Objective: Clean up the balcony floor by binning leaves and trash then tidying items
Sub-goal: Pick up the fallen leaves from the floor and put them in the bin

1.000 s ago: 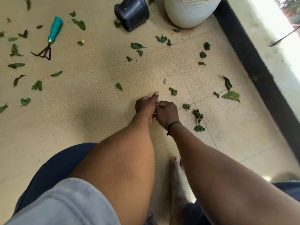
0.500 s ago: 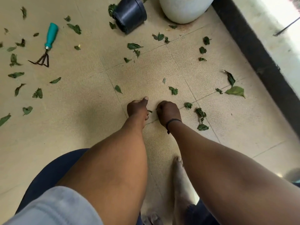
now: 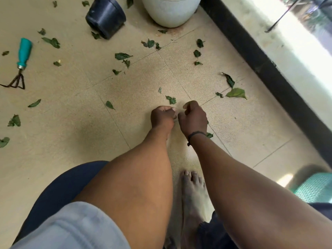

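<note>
Green leaves lie scattered over the beige tiled floor (image 3: 71,133), among them a small leaf (image 3: 171,100) just beyond my hands and a large pale leaf (image 3: 236,92) to the right. My left hand (image 3: 162,117) is a closed fist low over the floor; what it holds is hidden inside. Right beside it, my right hand (image 3: 194,118) curls its fingers down over a spot where leaves lie. One leaf tip (image 3: 209,135) peeks out by that wrist.
A black pot (image 3: 106,17) lies tipped over at the top, beside a white planter (image 3: 170,13). A teal-handled hand rake (image 3: 23,56) lies at the left. A black kerb (image 3: 269,72) runs along the right. A green mesh basket (image 3: 314,189) sits at bottom right. My bare foot (image 3: 193,196) stands below my hands.
My right hand has moved right, away from the left, onto the leaves that lay beside it. The green scrap seen between my hands no longer shows. My left fist has stayed closed.
</note>
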